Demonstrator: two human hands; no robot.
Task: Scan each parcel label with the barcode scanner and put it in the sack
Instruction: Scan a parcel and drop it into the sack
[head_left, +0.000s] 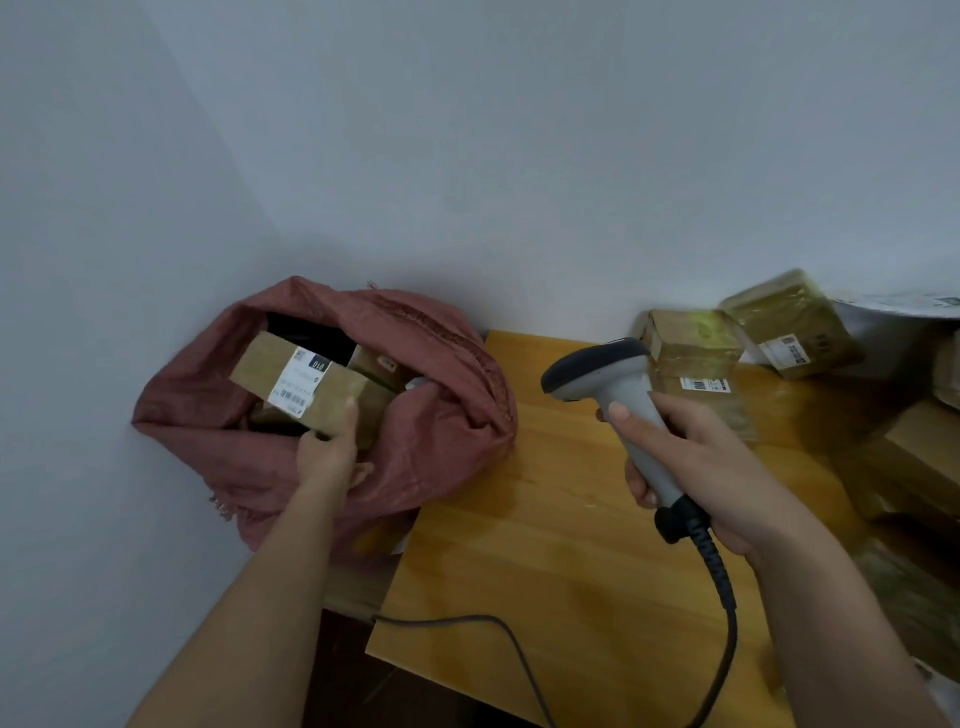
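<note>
Tabletop (545, 545), wood, against wall. Sack (441, 415), red, open, at its left edge. Parcels (691, 343) stacked at far right. Left hand (330, 447) grips a labelled parcel (306, 387) inside the sack mouth. Right hand (696, 462) wraps the scanner (618, 395) handle, above the tabletop.

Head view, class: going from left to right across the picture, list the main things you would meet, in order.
Red sack → labelled parcel held by the left hand in the sack's mouth → barcode scanner gripped by the right hand over the wooden table → taped parcels stacked at the right.
</note>
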